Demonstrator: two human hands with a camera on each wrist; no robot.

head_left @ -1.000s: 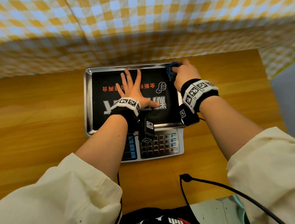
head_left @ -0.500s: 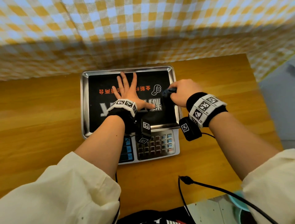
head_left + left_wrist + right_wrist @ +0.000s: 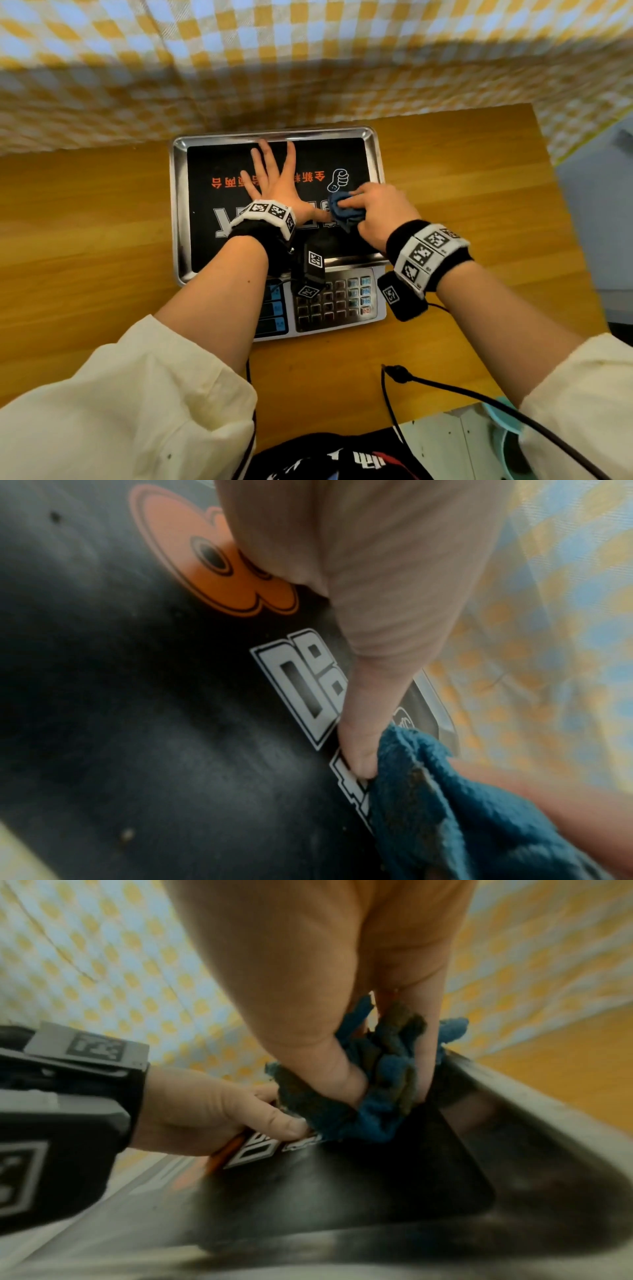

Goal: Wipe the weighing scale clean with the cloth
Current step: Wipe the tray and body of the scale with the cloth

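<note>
A weighing scale (image 3: 178,219) with a steel tray, a black printed pan (image 3: 137,723) (image 3: 342,1191) and a keypad (image 3: 335,301) sits on the wooden table. My left hand (image 3: 274,178) lies flat on the pan with its fingers spread, pressing down. My right hand (image 3: 376,212) grips a bunched blue cloth (image 3: 342,212) (image 3: 462,818) (image 3: 377,1096) and holds it against the pan's right half. The cloth touches my left thumb (image 3: 363,750) (image 3: 274,1123).
A yellow and blue checked cloth (image 3: 308,51) hangs as a wall right behind the scale. A black cable (image 3: 479,394) with a plug lies on the wooden table (image 3: 85,240) near the front edge. The table ends at the right, past my right wrist.
My right hand has pulled the cloth from the tray's far right corner toward me and then left across the pan, up to my left thumb. My left hand stays pressed flat.
</note>
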